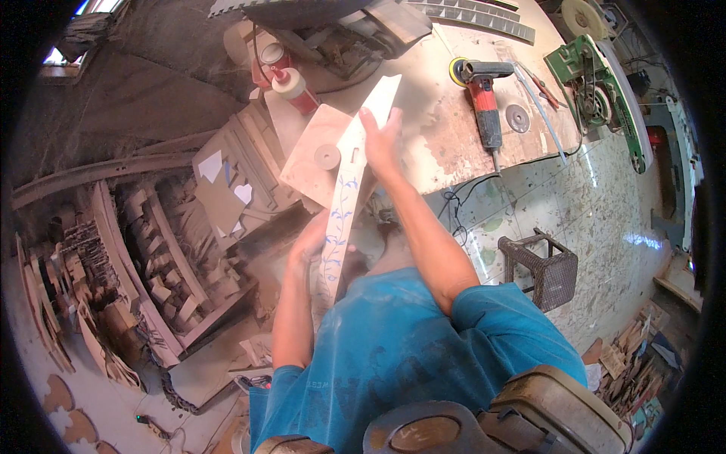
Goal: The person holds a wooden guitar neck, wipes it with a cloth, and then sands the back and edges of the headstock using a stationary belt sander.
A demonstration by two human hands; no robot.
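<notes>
A long pale wooden piece (342,219) with a blue drawn vine pattern and a small slot runs diagonally through the middle, along a square wooden plate (306,163) that carries a small round spindle (327,157). My right hand (380,144) grips the piece near its upper end, thumb on top. My left hand (310,242) is closed on its lower part, with its fingers partly hidden behind the wood. Whether the piece touches the spindle is unclear.
An angle grinder (484,113), a metal disc (517,118) and a green power tool (597,94) lie on the workbench (454,140). Red-and-white bottles (291,87) stand at the back. Wood offcuts (166,280) fill the left; a stool (541,272) stands right.
</notes>
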